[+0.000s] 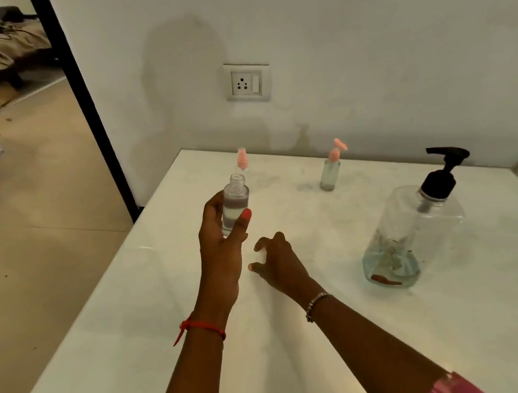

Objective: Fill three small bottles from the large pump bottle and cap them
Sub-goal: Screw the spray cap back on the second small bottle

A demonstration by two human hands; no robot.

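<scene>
Nearest the camera, two bare forearms reach out over a white table (409, 325), the largest thing in view, which runs from the near edge to the far wall. On the right side of the table stands the large pump bottle (411, 232), clear with a black pump head, holding only a shallow pool of liquid at the bottom. The left hand (220, 237), with a red thread at the wrist, is lifted above the left part of the table and is closed around a small uncapped bottle (235, 203), held upright with its open neck on top and clear liquid filling most of it. The right hand (278, 261), a beaded bracelet at its wrist, hovers low just beside the left hand, fingers curled and spread apart, holding nothing. Farther back, near the wall, a small capped bottle (330, 172) with a pink pump top stands between the held bottle and the large one. Another pink pump top (242, 158) shows just behind the held bottle; what it sits on is hidden. A wall socket (247, 82) is set in the wall above.
</scene>
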